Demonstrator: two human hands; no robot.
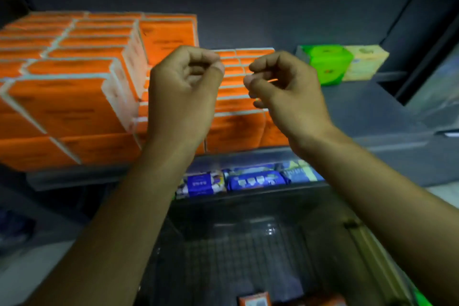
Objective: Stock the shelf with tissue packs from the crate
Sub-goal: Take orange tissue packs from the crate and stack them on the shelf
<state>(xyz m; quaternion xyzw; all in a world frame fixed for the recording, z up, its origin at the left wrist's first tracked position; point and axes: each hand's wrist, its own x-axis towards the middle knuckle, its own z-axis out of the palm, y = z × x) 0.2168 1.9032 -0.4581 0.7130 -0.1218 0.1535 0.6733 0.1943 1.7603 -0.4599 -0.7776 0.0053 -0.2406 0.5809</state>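
Note:
Orange tissue packs (pixel 74 82) are stacked high on the left of the grey shelf (pixel 372 112), with a lower row of orange packs (pixel 236 126) beside them. My left hand (pixel 183 92) and my right hand (pixel 285 89) hover side by side in front of that lower row, fingers loosely curled, holding nothing. Below my arms lies the dark crate (pixel 248 251); one orange pack (pixel 255 299) shows at its near end.
A green pack (pixel 325 62) and a pale yellow pack (pixel 365 62) stand at the back right of the shelf. Blue packs (pixel 248 179) line the lower shelf. The shelf's right upright (pixel 427 45) rises close by.

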